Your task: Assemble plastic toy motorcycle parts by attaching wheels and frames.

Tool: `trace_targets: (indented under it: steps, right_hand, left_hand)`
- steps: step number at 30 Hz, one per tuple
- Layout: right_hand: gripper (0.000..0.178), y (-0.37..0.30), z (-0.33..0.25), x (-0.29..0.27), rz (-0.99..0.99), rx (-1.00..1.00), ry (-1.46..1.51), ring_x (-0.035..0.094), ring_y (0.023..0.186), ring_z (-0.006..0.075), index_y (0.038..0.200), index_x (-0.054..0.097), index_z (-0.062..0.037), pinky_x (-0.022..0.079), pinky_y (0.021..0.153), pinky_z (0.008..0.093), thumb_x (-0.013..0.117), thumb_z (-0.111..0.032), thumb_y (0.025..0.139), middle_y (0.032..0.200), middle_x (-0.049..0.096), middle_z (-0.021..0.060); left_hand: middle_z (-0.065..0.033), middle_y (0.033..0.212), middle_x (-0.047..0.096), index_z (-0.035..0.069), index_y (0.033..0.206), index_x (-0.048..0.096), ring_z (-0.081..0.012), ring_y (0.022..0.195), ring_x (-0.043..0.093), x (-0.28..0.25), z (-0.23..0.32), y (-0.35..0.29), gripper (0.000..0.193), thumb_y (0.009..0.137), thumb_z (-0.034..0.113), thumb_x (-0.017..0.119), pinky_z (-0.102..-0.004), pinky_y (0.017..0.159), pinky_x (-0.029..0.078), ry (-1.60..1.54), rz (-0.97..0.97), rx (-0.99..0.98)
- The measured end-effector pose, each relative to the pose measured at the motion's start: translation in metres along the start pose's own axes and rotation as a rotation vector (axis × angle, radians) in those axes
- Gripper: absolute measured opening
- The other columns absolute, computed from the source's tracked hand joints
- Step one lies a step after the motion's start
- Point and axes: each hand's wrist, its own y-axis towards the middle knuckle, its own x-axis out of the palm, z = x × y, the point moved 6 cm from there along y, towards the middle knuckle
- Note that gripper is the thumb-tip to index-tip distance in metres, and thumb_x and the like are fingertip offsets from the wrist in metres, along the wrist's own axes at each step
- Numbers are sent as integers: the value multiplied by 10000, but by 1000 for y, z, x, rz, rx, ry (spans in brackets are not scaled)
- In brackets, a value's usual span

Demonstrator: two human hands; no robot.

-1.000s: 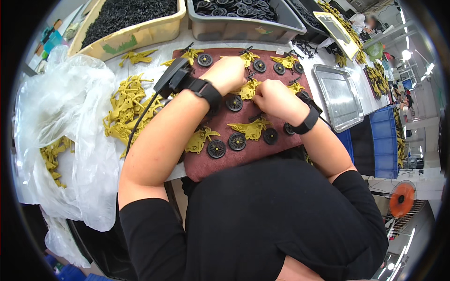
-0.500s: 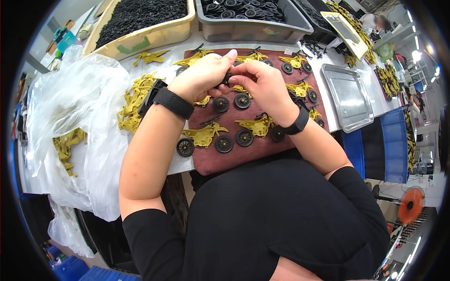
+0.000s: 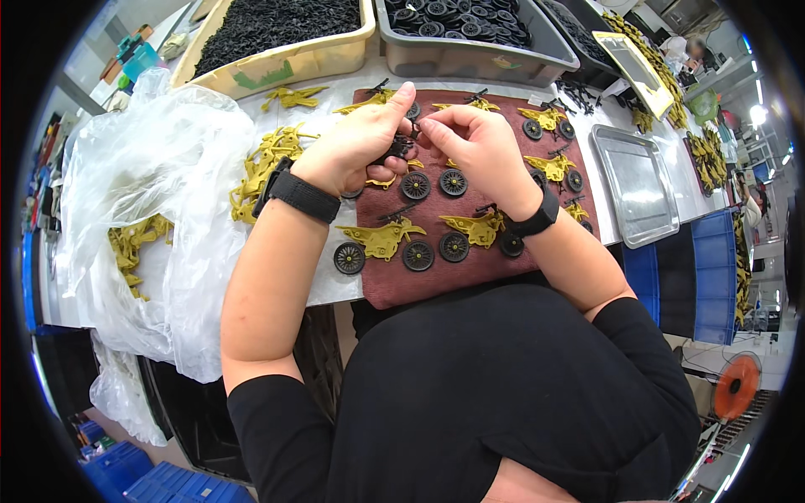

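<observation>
My left hand [image 3: 365, 134] is half curled around several small black plastic parts [image 3: 394, 151], its thumb pointing up. Close beside it, my right hand [image 3: 482, 147] pinches a small black part [image 3: 416, 129] at its fingertips; its exact shape is hard to make out. Both hands hover over a dark red cloth [image 3: 394, 291]. Rows of yellow toy motorbikes [image 3: 377, 240] lie on that cloth, with black spoked wheels [image 3: 418, 256] and thin black handlebar-like pieces by them. My hands and wrists cover part of the middle row.
Behind the cloth stand a cream bin [image 3: 289, 63] of small black parts and a grey bin [image 3: 478, 60] of black wheels. Loose yellow bodies [image 3: 267, 163] and clear plastic sheeting [image 3: 180, 243] lie on the left. A metal tray [image 3: 635, 184] is on the right.
My right fingertips have drawn slightly away from the left palm with a small black part. The left hand has opened a little, showing more black parts. The whole view has shifted slightly.
</observation>
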Motion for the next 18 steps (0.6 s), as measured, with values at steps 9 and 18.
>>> trace_targets:
  steps: [9,18]
  right_hand:
    - [124,1,5,-2,14,35,-122,602,669,72,923,620,15,502,608,219,640,-74,838,783,648,36]
    - [143,6,-5,1,-18,-288,-278,595,728,78,962,640,-24,484,620,228,652,-50,822,818,625,33]
  left_hand:
    - [8,652,506,29,806,570,-33,478,396,-1,0,1,210,894,219,572,-172,369,255,95,-152,131]
    - [45,641,516,25,854,645,-28,514,420,-7,14,-10,216,853,241,640,-187,426,314,528,-51,274]
